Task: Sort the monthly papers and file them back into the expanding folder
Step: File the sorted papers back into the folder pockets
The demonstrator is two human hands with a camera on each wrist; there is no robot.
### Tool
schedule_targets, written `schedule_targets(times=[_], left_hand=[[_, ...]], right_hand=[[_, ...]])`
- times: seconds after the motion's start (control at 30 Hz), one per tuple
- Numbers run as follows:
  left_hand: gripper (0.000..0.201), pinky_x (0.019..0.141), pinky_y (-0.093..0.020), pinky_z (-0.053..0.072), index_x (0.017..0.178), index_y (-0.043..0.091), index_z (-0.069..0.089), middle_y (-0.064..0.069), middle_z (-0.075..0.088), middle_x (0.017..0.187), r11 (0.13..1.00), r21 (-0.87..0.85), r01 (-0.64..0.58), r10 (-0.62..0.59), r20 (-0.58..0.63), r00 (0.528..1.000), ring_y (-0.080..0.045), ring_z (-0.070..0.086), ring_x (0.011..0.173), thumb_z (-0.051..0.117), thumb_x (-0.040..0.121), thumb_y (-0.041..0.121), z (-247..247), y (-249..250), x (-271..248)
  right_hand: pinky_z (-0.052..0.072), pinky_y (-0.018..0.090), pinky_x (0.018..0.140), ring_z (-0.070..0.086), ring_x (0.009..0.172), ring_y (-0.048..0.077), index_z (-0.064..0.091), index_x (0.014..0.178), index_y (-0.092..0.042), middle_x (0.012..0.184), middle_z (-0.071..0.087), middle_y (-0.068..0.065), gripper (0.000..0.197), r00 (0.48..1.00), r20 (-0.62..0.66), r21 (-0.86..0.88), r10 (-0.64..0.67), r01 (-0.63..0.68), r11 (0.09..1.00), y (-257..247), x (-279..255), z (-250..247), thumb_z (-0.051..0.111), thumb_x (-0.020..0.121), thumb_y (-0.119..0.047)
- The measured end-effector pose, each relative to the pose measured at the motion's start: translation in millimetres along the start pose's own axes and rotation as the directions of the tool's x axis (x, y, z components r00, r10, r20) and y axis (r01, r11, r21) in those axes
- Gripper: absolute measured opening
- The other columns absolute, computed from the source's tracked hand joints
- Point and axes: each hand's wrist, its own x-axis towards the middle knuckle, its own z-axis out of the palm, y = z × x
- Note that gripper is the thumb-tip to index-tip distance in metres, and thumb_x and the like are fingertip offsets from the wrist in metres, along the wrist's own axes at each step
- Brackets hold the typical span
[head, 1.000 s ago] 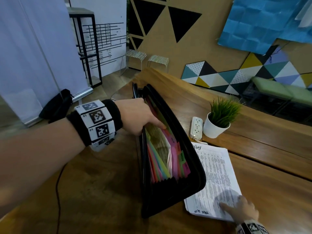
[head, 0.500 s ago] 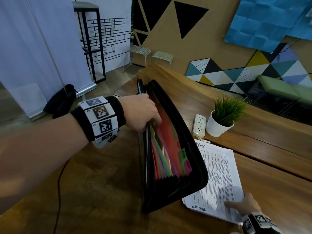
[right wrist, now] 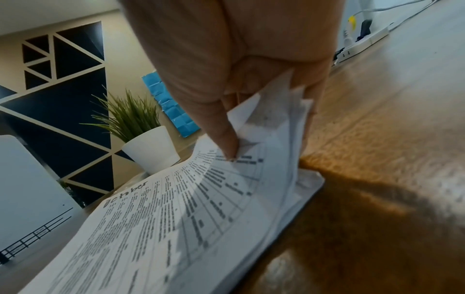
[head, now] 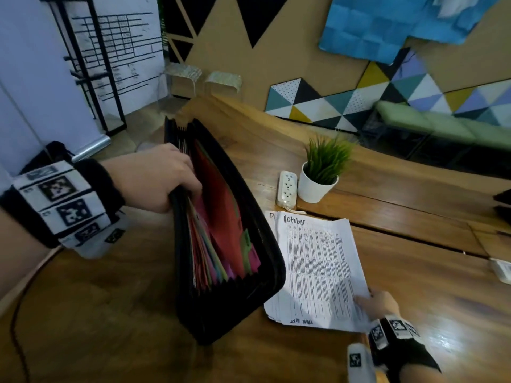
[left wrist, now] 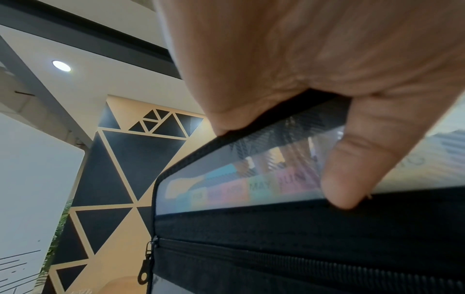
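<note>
1. The black zip-edged expanding folder [head: 221, 244] stands open on the brown wooden table [head: 414, 272], its mouth facing up; coloured dividers fan inside it, red at the far side, then pink, green and orange.
2. The left hand [head: 157, 181] grips the folder's near wall at the top edge, fingers curled over the rim into the mouth; in the left wrist view the thumb [left wrist: 352, 169] presses the outer clear panel, and month tabs show through it, with "MAY" readable.
3. A black zip pull [left wrist: 147, 266] hangs at the folder's corner in the left wrist view.
4. The stack of white printed papers [head: 318, 272] lies flat on the table just right of the folder, touching or tucked slightly under its edge, I cannot tell which; the top sheet bears a handwritten "October" at its far end and dense columns of print.
5. The right hand [head: 378, 302] is at the stack's near right corner; in the right wrist view its fingers [right wrist: 221, 127] curl round several lifted sheet corners and pinch them, with the forefinger tip pressed on the top page.
6. The 2 hands are well apart, with the folder between them.
7. A white pot with a green grass-like plant [head: 320, 172] stands beyond the papers, and a white power strip [head: 287, 189] lies just left of it.
8. Both wrists wear black bands with printed square markers.
</note>
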Motion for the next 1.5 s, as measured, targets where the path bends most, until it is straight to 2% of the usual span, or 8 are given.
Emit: schedule_targets(times=[0.13, 0.4, 0.53, 0.73, 0.9, 1.1, 1.3, 1.5], left_hand=[[0.034, 0.077, -0.034, 0.045, 0.085, 0.038, 0.073, 0.019, 0.069, 0.082, 0.995, -0.023, -0.096, 0.094, -0.073, 0.993, -0.010, 0.063, 0.082, 0.048, 0.063, 0.034, 3, 2, 2], [0.024, 0.079, -0.032, 0.036, 0.079, 0.040, 0.073, 0.023, 0.067, 0.080, 0.993, -0.065, -0.095, 0.085, -0.133, 0.987, -0.008, 0.059, 0.081, 0.054, 0.065, 0.032, 11, 0, 4], [0.035, 0.076, -0.032, 0.036, 0.075, 0.038, 0.073, 0.023, 0.067, 0.077, 0.991, -0.074, -0.110, 0.097, -0.154, 0.983, -0.008, 0.060, 0.078, 0.039, 0.064, 0.039, 12, 1, 5], [0.035, 0.079, -0.032, 0.035, 0.074, 0.040, 0.073, 0.024, 0.066, 0.077, 0.991, -0.080, -0.107, 0.094, -0.152, 0.984, -0.005, 0.058, 0.078, 0.039, 0.065, 0.040, 9, 4, 10], [0.020, 0.080, -0.032, 0.038, 0.075, 0.042, 0.071, 0.027, 0.064, 0.076, 0.992, -0.078, -0.099, 0.088, -0.139, 0.986, -0.003, 0.054, 0.078, 0.059, 0.063, 0.031, 11, 3, 12], [0.023, 0.081, -0.034, 0.037, 0.074, 0.040, 0.072, 0.025, 0.065, 0.075, 0.993, -0.063, -0.105, 0.095, -0.147, 0.985, -0.008, 0.059, 0.078, 0.062, 0.059, 0.026, 12, 4, 14], [0.023, 0.081, -0.033, 0.035, 0.074, 0.039, 0.073, 0.023, 0.065, 0.075, 0.994, -0.055, -0.098, 0.089, -0.149, 0.985, -0.009, 0.059, 0.080, 0.062, 0.059, 0.027, 12, 3, 12], [0.020, 0.083, -0.035, 0.038, 0.074, 0.039, 0.072, 0.023, 0.065, 0.075, 0.994, -0.068, -0.089, 0.078, -0.149, 0.986, -0.007, 0.058, 0.082, 0.063, 0.061, 0.028, 14, 2, 15]], right_hand=[[0.049, 0.033, 0.075, 0.058, 0.086, 0.027, 0.047, 0.126, -0.007, 0.113, 0.061, 0.015, 0.041, 0.998, -0.055, 0.043, -0.010, 0.012, 0.999, 4, 1, 0, 0.057, 0.087, -0.013], [0.051, 0.035, 0.085, 0.059, 0.101, 0.028, 0.039, 0.139, -0.026, 0.125, 0.057, 0.012, 0.048, 0.988, -0.139, -0.040, -0.073, 0.068, 0.997, 16, -2, 7, 0.047, 0.092, -0.018], [0.040, 0.038, 0.097, 0.038, 0.118, 0.025, 0.052, 0.121, -0.017, 0.133, 0.039, 0.007, 0.030, 0.961, -0.211, -0.337, -0.181, 0.103, 0.936, 15, -5, 19, 0.043, 0.092, -0.020], [0.045, 0.028, 0.090, 0.049, 0.095, 0.020, 0.051, 0.094, -0.010, 0.111, 0.054, 0.009, 0.009, 0.985, -0.079, -0.295, -0.153, 0.124, 0.947, 0, -2, 15, 0.044, 0.088, -0.009], [0.044, 0.033, 0.095, 0.048, 0.107, 0.025, 0.056, 0.106, -0.008, 0.112, 0.046, 0.009, 0.021, 0.988, -0.089, -0.334, -0.127, 0.091, 0.938, -9, -5, 8, 0.046, 0.087, -0.005], [0.045, 0.033, 0.096, 0.053, 0.109, 0.026, 0.037, 0.126, -0.009, 0.127, 0.041, 0.013, 0.045, 0.971, -0.044, -0.319, -0.235, 0.209, 0.924, -21, -19, 24, 0.048, 0.085, 0.005], [0.048, 0.032, 0.071, 0.056, 0.076, 0.021, 0.047, 0.110, -0.004, 0.090, 0.058, 0.006, 0.022, 0.998, -0.056, -0.027, -0.019, 0.018, 0.999, -13, -9, 12, 0.045, 0.088, -0.005], [0.036, 0.028, 0.056, 0.051, 0.068, 0.017, 0.052, 0.095, -0.007, 0.084, 0.058, 0.008, 0.014, 0.987, -0.116, 0.161, -0.112, 0.130, 0.978, -3, -25, -41, 0.058, 0.088, -0.017]])
